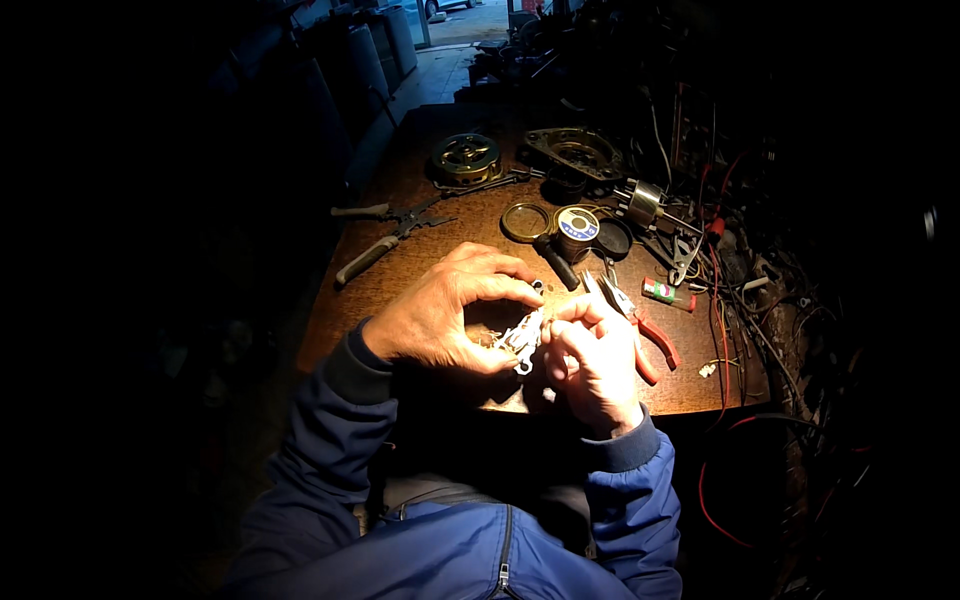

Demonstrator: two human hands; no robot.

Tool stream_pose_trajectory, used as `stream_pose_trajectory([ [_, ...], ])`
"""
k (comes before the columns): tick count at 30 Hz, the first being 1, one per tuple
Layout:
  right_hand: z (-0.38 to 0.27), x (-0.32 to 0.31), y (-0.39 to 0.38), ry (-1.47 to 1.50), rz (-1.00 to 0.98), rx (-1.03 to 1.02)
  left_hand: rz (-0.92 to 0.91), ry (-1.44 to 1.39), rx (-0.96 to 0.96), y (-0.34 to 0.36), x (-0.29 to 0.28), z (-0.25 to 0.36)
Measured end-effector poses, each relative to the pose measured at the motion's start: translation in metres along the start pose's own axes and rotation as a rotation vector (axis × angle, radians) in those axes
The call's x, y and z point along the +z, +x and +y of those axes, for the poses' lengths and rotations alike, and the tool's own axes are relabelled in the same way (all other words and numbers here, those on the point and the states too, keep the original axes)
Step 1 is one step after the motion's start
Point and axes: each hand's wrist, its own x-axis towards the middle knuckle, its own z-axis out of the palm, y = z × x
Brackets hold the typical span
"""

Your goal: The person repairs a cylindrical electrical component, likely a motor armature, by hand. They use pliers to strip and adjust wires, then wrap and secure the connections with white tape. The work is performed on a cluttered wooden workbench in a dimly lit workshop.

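Under a bright spot of light, a small whitish metal part [522, 338] with ring-shaped eyelets is held just above the near part of the table. My left hand [440, 310] grips it by its two ends, between the thumb and the fingers. At its right side is my right hand [592, 365], with fingers curled and pinched together against or very near the part. Whatever lies between those fingertips is hidden. Glare washes out the part's finer detail. Beside my right hand lie red-handled pliers [656, 345].
Light-handled pliers [385, 235] lie left on the wooden table [335, 330]. Behind my hands are a spool [578, 226], a round tin [525, 222], a dark cylinder [558, 264] and metal housings [467, 158]. Rightward are a red-and-green tube [668, 294], a metal motor part [644, 202] and tangled wires [718, 290].
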Motion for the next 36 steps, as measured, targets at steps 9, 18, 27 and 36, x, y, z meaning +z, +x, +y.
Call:
stream_pose_trajectory([
  [9,-0.01,-0.003,0.002,-0.441,-0.112,-0.057,0.009,0.0,0.033,0.0,0.0,-0.002],
  [18,-0.002,-0.009,0.005,-0.097,-0.035,0.146,0.02,-0.006,0.048,0.0,0.003,-0.002],
  [27,-0.003,-0.001,0.002,-0.204,-0.017,0.066,0.023,-0.003,0.034,-0.002,0.005,-0.004],
  [36,0.002,-0.002,0.001,-0.214,-0.002,0.05,0.031,-0.027,0.03,0.002,0.001,-0.002],
])
